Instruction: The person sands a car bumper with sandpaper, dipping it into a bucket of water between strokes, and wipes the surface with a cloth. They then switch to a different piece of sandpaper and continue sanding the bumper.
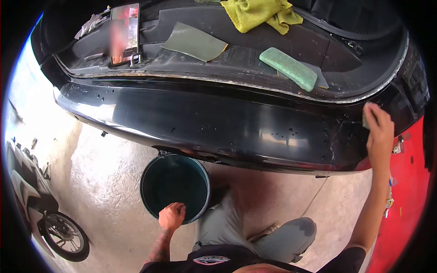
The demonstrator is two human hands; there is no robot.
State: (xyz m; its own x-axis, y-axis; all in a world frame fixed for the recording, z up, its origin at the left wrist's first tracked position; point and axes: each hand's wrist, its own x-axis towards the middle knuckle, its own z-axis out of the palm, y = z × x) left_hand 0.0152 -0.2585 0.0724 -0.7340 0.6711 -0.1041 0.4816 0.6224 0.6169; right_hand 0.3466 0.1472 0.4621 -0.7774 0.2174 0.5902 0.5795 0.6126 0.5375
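Note:
My right hand (pixel 378 123) is at the right end of the glossy black car panel (pixel 191 116), its fingers closed on a small greyish pad (pixel 365 121) against the surface. Over the near rim of a dark bucket (pixel 143 191) is my left hand (pixel 172 215), with its fingers curled in; nothing shows in it. Water drops and small marks dot the panel. On the black ledge behind it lie a green block (pixel 288 68) and a grey-green sheet (pixel 193 42). Part of another grey sheet (pixel 321 78) shows beneath the block.
A yellow-green cloth (pixel 261 14) lies at the back, and a phone-like device (pixel 132 28) stands at the back left. A metal latch (pixel 135 59) rises from the ledge. A motorcycle wheel (pixel 65 235) is at the lower left; a red surface (pixel 405 191) is at the right.

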